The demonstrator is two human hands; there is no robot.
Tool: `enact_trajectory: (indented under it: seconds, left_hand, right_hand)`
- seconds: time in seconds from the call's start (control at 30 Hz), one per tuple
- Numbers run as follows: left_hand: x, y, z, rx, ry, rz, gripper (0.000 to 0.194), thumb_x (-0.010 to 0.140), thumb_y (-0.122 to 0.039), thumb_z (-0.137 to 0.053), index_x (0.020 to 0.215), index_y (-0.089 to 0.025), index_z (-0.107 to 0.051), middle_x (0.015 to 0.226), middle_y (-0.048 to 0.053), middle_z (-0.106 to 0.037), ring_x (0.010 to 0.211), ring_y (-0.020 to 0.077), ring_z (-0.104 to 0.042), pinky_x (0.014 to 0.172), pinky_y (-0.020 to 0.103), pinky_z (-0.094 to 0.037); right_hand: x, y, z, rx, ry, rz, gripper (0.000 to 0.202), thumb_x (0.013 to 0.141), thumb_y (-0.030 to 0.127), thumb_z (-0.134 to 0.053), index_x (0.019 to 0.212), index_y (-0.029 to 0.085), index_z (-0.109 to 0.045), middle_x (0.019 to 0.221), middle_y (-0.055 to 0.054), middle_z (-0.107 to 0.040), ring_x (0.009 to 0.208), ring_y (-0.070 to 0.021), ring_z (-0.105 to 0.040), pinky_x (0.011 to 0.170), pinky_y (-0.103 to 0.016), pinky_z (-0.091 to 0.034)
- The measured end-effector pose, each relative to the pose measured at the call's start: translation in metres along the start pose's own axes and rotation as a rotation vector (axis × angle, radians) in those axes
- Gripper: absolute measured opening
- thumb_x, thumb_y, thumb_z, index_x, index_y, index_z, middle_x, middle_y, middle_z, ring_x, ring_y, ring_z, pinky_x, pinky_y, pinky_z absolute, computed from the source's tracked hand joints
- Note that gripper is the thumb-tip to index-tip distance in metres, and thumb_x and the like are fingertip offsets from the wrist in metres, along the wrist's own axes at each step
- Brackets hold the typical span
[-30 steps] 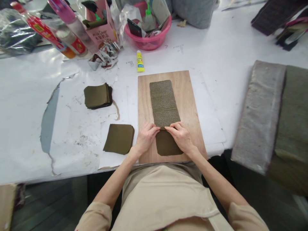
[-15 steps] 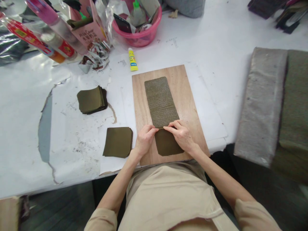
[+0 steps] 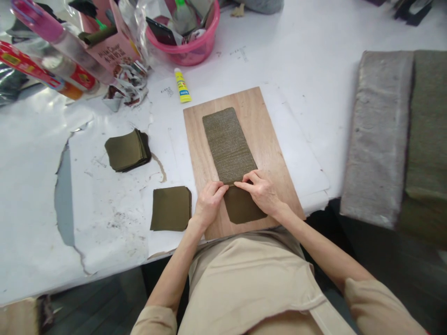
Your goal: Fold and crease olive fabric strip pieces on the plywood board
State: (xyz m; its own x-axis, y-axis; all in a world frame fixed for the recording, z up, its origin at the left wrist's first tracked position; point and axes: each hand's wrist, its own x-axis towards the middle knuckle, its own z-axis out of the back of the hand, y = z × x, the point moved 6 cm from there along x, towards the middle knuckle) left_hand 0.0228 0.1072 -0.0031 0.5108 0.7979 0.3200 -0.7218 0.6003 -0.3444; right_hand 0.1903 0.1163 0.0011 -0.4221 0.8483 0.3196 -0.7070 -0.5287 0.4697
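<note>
A wooden board point(image 3: 272, 153) lies in front of me. On it is a long textured olive fabric strip point(image 3: 228, 142), and a smooth dark olive piece point(image 3: 242, 206) meets its near end. My left hand point(image 3: 208, 201) pinches the left part of the seam between the two. At the seam's right part, my right hand point(image 3: 261, 191) presses with closed fingers, its index finger stretched along the edge. The fingertips of both hands are nearly touching. Left of the board sit a neat stack of olive squares point(image 3: 171, 208) and a looser stack point(image 3: 125, 151) farther back.
Beyond the board lie a yellow glue tube point(image 3: 182, 86) and a pink basket point(image 3: 190, 53) of supplies. Bottles and a pink box point(image 3: 113, 50) stand at the back left. Grey and olive fabric point(image 3: 380, 139) hangs over the table's right edge. The white table covering point(image 3: 28, 186) is torn at left.
The camera view has shifted slightly. Both hands stay at the seam, with the right fingertips a little closer to the left ones.
</note>
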Motion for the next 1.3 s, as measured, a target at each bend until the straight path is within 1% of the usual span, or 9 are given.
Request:
enact_trajectory:
  seconds: [0.1,0.33,0.63,0.9,1.0,1.1,1.2,1.3]
  left_hand:
    - [0.001,0.000,0.001,-0.021,0.014,0.009,0.024,0.098,-0.016,-0.041,0.108,-0.015,-0.063,0.100,0.009,-0.062,0.094,0.0200,-0.056,0.080,0.033,-0.052]
    - [0.003,0.000,0.003,-0.044,-0.003,0.016,0.023,0.097,-0.015,-0.043,0.107,-0.016,-0.064,0.099,0.009,-0.062,0.094,0.0197,-0.057,0.080,0.032,-0.052]
    - [0.002,-0.003,0.002,0.036,0.006,-0.014,0.022,0.097,-0.013,-0.044,0.107,-0.014,-0.063,0.098,0.010,-0.062,0.093,0.0209,-0.057,0.078,0.033,-0.052]
    - [-0.004,-0.007,0.000,0.121,0.022,-0.062,0.024,0.097,-0.014,-0.045,0.114,-0.014,-0.061,0.103,0.012,-0.062,0.096,0.0224,-0.057,0.079,0.034,-0.052]
    - [-0.010,-0.005,0.002,0.130,0.037,-0.049,0.027,0.098,-0.015,-0.043,0.119,-0.016,-0.060,0.107,0.012,-0.062,0.100,0.0226,-0.057,0.084,0.036,-0.052]
    - [-0.013,-0.006,0.007,0.144,0.030,0.018,0.026,0.097,-0.016,-0.044,0.117,-0.018,-0.061,0.110,0.011,-0.061,0.105,0.0239,-0.056,0.088,0.038,-0.051]
    - [-0.012,-0.013,0.011,0.144,-0.038,0.084,0.028,0.095,-0.012,-0.046,0.118,-0.017,-0.062,0.112,0.013,-0.060,0.111,0.0259,-0.054,0.094,0.042,-0.049]
    - [-0.009,-0.025,0.000,0.116,-0.011,0.063,0.035,0.094,-0.010,-0.045,0.127,-0.015,-0.056,0.112,0.014,-0.060,0.112,0.0260,-0.053,0.096,0.043,-0.048]
  right_hand:
    - [0.000,0.001,-0.001,-0.053,-0.001,0.030,0.027,0.098,0.023,-0.048,0.113,0.026,-0.070,0.095,-0.005,-0.060,0.095,-0.0193,-0.050,0.086,-0.033,-0.042]
    - [0.000,0.004,0.000,-0.093,-0.003,0.047,0.026,0.098,0.023,-0.048,0.112,0.027,-0.070,0.093,-0.005,-0.059,0.095,-0.0187,-0.049,0.085,-0.033,-0.039]
    - [0.000,0.004,-0.001,-0.131,0.013,0.052,0.023,0.096,0.023,-0.053,0.111,0.028,-0.069,0.093,-0.004,-0.059,0.094,-0.0188,-0.049,0.085,-0.032,-0.038]
    - [0.001,0.008,0.000,-0.159,-0.030,0.066,0.025,0.097,0.019,-0.049,0.109,0.026,-0.070,0.087,-0.004,-0.059,0.091,-0.0181,-0.049,0.082,-0.032,-0.037]
    - [0.002,0.007,-0.001,-0.157,-0.038,0.067,0.025,0.097,0.018,-0.050,0.108,0.026,-0.071,0.087,-0.004,-0.060,0.090,-0.0180,-0.049,0.083,-0.033,-0.036]
    - [0.002,0.007,-0.001,-0.156,-0.043,0.075,0.025,0.097,0.019,-0.050,0.109,0.027,-0.071,0.087,-0.004,-0.059,0.090,-0.0181,-0.049,0.083,-0.033,-0.036]
    - [0.002,0.008,-0.001,-0.167,-0.040,0.078,0.027,0.097,0.018,-0.049,0.109,0.027,-0.070,0.087,-0.004,-0.059,0.090,-0.0182,-0.048,0.083,-0.033,-0.036]
    - [0.002,0.008,-0.001,-0.176,-0.020,0.074,0.027,0.097,0.017,-0.048,0.109,0.027,-0.070,0.089,-0.004,-0.060,0.092,-0.0184,-0.048,0.083,-0.033,-0.036]
